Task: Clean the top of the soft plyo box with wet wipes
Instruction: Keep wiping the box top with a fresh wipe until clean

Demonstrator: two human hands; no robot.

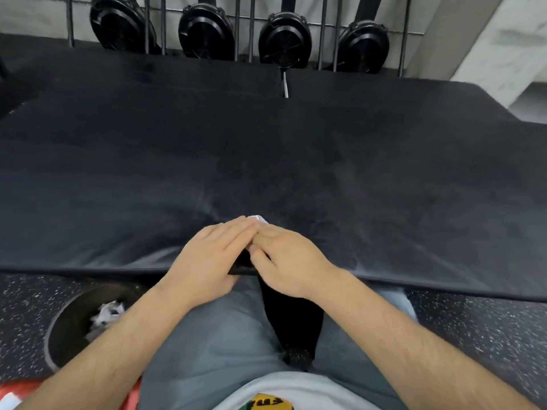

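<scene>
Black matte plyo box top (296, 158), long axis L-R, dented at near edge; L hand (207, 257) & R hand (288, 261), fingers straight, press white wipe (259, 218).

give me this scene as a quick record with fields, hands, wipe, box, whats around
surface: black soft plyo box top, faint streaks near the hands
left hand: flat, fingers straight, at the near edge
right hand: flat, fingertips meeting the left's
wet wipe: white, mostly hidden under the fingertips
bin: on speckled floor, person's left, crumpled white wipes inside
behind box: four black round fan housings
</scene>
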